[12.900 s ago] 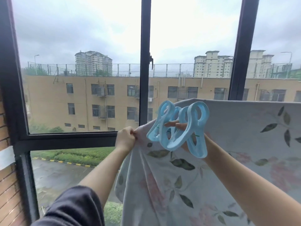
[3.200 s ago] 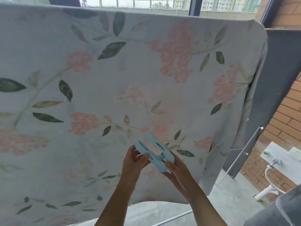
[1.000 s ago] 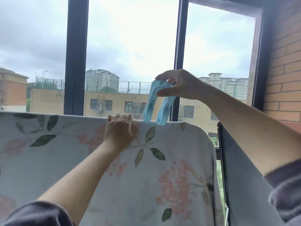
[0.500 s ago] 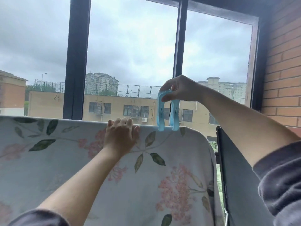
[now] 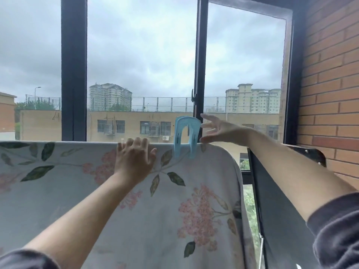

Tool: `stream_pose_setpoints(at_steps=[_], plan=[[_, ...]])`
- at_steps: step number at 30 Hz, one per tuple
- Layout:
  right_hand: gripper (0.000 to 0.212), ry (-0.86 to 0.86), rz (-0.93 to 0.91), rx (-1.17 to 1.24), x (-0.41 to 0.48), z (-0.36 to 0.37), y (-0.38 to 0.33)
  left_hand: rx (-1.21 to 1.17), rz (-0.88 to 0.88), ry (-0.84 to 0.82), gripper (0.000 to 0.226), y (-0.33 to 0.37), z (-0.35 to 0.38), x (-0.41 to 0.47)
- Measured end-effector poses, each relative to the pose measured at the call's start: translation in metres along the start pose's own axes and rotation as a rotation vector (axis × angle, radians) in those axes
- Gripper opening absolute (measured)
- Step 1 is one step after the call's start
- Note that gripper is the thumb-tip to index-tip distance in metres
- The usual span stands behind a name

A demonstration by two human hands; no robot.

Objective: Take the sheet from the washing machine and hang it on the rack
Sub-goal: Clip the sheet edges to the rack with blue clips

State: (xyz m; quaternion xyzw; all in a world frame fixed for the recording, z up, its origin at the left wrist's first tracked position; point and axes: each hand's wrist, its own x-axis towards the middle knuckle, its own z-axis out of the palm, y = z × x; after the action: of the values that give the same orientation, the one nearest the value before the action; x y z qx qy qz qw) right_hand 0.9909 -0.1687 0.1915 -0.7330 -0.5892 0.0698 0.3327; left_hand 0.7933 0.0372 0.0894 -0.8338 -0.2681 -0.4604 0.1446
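Note:
A white sheet [image 5: 120, 210] printed with pink flowers and green leaves hangs over a rail that it hides, its top edge running across the middle of the view. A light blue clip [image 5: 186, 137] sits clamped over that top edge near the sheet's right corner. My left hand [image 5: 134, 159] rests on the top edge just left of the clip, fingers curled over the fold. Just right of the clip my right hand [image 5: 217, 130] hovers with fingers spread, holding nothing.
Dark window frames [image 5: 199, 74] stand right behind the sheet, with a latch on the middle bar. A brick wall [image 5: 330, 84] closes the right side. A dark grey panel [image 5: 279, 210] with a metal bracket [image 5: 310, 154] stands between the sheet's right edge and the wall.
My right hand pushed the blue clip down over the sheet's top edge, then let go and drew slightly right with fingers spread. My left hand stayed on the edge.

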Motion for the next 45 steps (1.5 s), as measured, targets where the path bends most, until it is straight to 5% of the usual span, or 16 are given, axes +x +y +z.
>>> stream_pose_setpoints(at_steps=[4,7,10,14,17,19,22,24,27,34,36,38,40,41,43,45], plan=[[0.066,-0.08,0.254,-0.006,-0.057,0.024,0.088,-0.132,0.085,0.162,0.025,0.035,0.003,-0.016],[0.032,-0.136,0.398,-0.125,-0.083,0.055,0.138,-0.231,0.408,0.229,0.027,0.083,0.005,-0.028],[0.016,-0.179,0.456,-0.194,-0.1,0.088,0.162,-0.206,0.62,0.131,0.033,0.142,0.012,-0.02],[0.023,-0.132,0.441,-0.408,-0.111,0.085,0.18,-0.011,0.446,-0.123,0.055,0.185,0.022,0.008],[0.017,0.21,0.538,-0.512,-0.1,0.053,0.186,0.013,0.333,-0.152,0.052,0.195,0.03,0.02],[0.013,0.372,0.532,-0.377,-0.088,0.052,0.193,0.009,0.299,-0.156,0.052,0.199,0.031,0.02],[0.041,-0.05,0.435,-0.041,-0.092,0.083,0.226,0.046,0.264,-0.139,0.056,0.201,0.032,0.016],[0.038,-0.308,0.486,-0.105,-0.108,0.113,0.255,0.063,0.243,-0.124,0.057,0.197,0.032,0.015],[0.012,-0.362,0.572,-0.315,-0.124,0.133,0.275,0.07,0.226,-0.128,0.057,0.194,0.03,0.013],[0.024,-0.471,0.507,-0.404,-0.125,0.14,0.257,0.097,0.213,-0.144,0.059,0.204,0.024,0.012],[0.025,-0.303,0.567,-0.388,-0.123,0.127,0.259,0.111,0.21,-0.136,0.056,0.206,0.022,0.01],[0.025,0.112,0.67,-0.241,-0.109,0.098,0.268,0.123,0.199,-0.122,0.052,0.207,0.022,0.008],[0.019,0.578,0.691,0.087,-0.089,0.074,0.273,0.13,0.176,-0.113,0.05,0.207,0.021,0.008],[0.017,0.668,0.661,0.326,-0.081,0.071,0.267,0.127,0.169,-0.117,0.049,0.207,0.021,0.008],[0.012,0.401,0.633,0.524,-0.063,0.097,0.257,0.12,0.168,-0.118,0.048,0.209,0.023,0.008],[0.02,0.037,0.705,0.414,-0.065,0.136,0.252,0.115,0.178,-0.118,0.047,0.213,0.024,0.008]])
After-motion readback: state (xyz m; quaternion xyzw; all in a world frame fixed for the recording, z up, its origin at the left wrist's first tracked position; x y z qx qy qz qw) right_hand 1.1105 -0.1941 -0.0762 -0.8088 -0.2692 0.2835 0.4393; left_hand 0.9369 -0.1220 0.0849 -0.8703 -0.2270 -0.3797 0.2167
